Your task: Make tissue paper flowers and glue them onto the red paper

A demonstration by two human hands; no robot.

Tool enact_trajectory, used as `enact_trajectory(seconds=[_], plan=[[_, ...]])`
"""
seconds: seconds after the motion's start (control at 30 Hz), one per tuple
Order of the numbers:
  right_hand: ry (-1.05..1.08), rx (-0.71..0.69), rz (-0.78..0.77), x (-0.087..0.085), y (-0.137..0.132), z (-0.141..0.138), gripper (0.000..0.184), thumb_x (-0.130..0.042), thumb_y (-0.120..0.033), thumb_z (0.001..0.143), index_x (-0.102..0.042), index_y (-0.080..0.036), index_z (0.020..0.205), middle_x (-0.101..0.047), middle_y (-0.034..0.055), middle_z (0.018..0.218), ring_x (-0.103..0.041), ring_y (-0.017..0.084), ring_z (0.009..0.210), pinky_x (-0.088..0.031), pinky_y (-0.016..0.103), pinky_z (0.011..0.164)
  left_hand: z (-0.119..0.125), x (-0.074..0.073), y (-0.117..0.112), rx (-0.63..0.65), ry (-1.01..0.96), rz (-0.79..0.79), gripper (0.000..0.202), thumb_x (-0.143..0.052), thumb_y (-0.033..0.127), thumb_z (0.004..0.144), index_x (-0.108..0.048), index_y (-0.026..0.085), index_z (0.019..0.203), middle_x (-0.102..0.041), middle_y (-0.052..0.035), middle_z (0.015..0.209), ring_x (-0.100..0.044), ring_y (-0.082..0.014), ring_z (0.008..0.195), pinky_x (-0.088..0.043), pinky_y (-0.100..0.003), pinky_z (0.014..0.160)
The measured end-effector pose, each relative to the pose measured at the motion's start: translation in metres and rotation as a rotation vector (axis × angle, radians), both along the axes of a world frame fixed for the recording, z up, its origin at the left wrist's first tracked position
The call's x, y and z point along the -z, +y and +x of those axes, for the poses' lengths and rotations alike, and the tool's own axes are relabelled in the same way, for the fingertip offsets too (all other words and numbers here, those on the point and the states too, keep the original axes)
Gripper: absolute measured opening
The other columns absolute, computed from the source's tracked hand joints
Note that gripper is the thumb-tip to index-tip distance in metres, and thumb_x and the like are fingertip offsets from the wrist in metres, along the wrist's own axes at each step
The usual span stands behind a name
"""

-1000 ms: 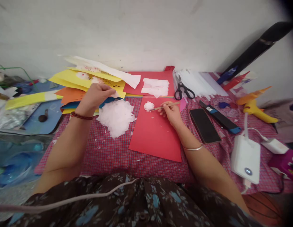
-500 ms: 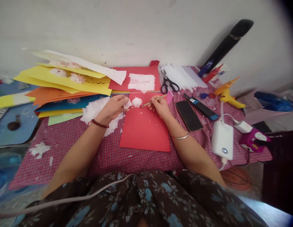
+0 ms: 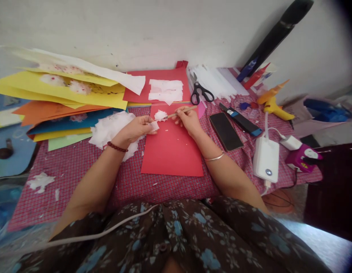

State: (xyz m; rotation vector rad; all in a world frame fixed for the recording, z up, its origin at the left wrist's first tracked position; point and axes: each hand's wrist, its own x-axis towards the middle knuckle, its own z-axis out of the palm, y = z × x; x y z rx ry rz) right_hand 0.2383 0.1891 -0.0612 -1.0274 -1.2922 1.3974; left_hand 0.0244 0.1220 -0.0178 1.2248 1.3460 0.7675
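Observation:
My left hand (image 3: 136,129) pinches a small white tissue piece (image 3: 154,125) over the top edge of a red paper sheet (image 3: 172,149). My right hand (image 3: 187,119) grips a thin wooden stick (image 3: 180,112) like a pen, its tip pointing left at a small white tissue tuft (image 3: 160,115) on the red sheet. A heap of white tissue squares (image 3: 109,129) lies just left of my left wrist on the checked cloth.
Stacked yellow, orange and blue paper sheets (image 3: 65,98) fill the left. Black scissors (image 3: 201,93), a dark phone (image 3: 225,131), a white power bank (image 3: 266,159), a yellow glue gun (image 3: 274,106) and a box cutter (image 3: 241,120) lie to the right. A wall stands behind.
My left hand came from the tissue heap to the red sheet carrying a tissue piece, close to the tuft. The right hand kept the stick at the tuft. The view shifted.

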Motion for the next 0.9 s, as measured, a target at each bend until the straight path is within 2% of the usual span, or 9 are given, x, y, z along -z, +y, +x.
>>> enact_trajectory(seconds=[0.1,0.2,0.27,0.37,0.57,0.73,0.9], plan=[[-0.004,0.008,-0.009,0.0,0.0,-0.001,0.029,-0.067,-0.045,0.086,-0.055,-0.018,0.08,-0.07,0.0002,0.063,-0.057,0.008,0.043,-0.033,0.017,0.035,0.001,-0.006,0.0,0.04,0.111,0.069,0.008,-0.067,0.016,0.065,-0.061,0.017,0.07,-0.063,0.0001,0.067,-0.058,-0.0128,0.064,-0.051,-0.028,0.067],[-0.013,0.013,-0.017,0.0,0.001,-0.002,0.027,-0.067,-0.041,0.087,-0.055,-0.018,0.079,-0.07,0.0,0.063,-0.057,0.007,0.043,-0.033,0.017,0.035,0.007,-0.013,0.004,0.08,0.228,0.169,0.003,-0.067,0.019,0.065,-0.067,0.017,0.067,-0.065,-0.0017,0.074,-0.058,-0.0146,0.072,-0.047,-0.028,0.07],[-0.018,0.02,-0.016,0.001,0.002,-0.002,0.025,-0.066,-0.039,0.088,-0.055,-0.019,0.079,-0.069,-0.0007,0.063,-0.057,0.007,0.042,-0.033,0.016,0.035,0.013,-0.012,0.009,0.114,0.29,0.208,0.004,-0.068,0.021,0.066,-0.068,0.017,0.067,-0.067,-0.0024,0.075,-0.059,-0.0162,0.076,-0.046,-0.028,0.071],[-0.011,0.024,-0.023,0.002,0.003,-0.003,0.025,-0.067,-0.039,0.088,-0.054,-0.019,0.08,-0.069,-0.0019,0.062,-0.057,0.006,0.042,-0.033,0.016,0.035,0.021,0.0,0.02,0.112,0.37,0.237,0.007,-0.066,0.022,0.069,-0.068,0.017,0.072,-0.065,-0.0022,0.068,-0.058,-0.0168,0.069,-0.045,-0.029,0.065],[-0.007,0.018,-0.034,-0.001,0.001,-0.002,0.027,-0.067,-0.042,0.088,-0.054,-0.02,0.08,-0.069,-0.0017,0.062,-0.057,0.007,0.042,-0.033,0.016,0.034,0.019,0.027,0.032,-0.059,0.499,0.334,0.016,-0.061,0.015,0.067,-0.058,0.017,0.083,-0.06,-0.0005,0.072,-0.055,-0.0161,0.068,-0.044,-0.029,0.066],[0.065,0.167,-0.033,-0.005,-0.005,0.002,0.035,-0.055,-0.054,0.093,-0.047,-0.022,0.08,-0.064,-0.0036,0.059,-0.055,0.008,0.042,-0.032,0.018,0.035,0.017,0.032,0.032,-0.093,0.516,0.364,0.019,-0.061,0.014,0.067,-0.054,0.018,0.084,-0.06,-0.0004,0.076,-0.055,-0.0158,0.07,-0.045,-0.03,0.069],[0.026,0.044,0.003,-0.007,-0.015,0.001,0.036,-0.057,-0.057,0.09,-0.049,-0.023,0.081,-0.062,-0.0044,0.056,-0.059,0.01,0.046,-0.041,0.02,0.04,0.019,0.034,0.032,-0.116,0.515,0.378,0.017,-0.062,0.014,0.068,-0.053,0.019,0.082,-0.061,-0.0008,0.075,-0.055,-0.016,0.07,-0.044,-0.03,0.069]])
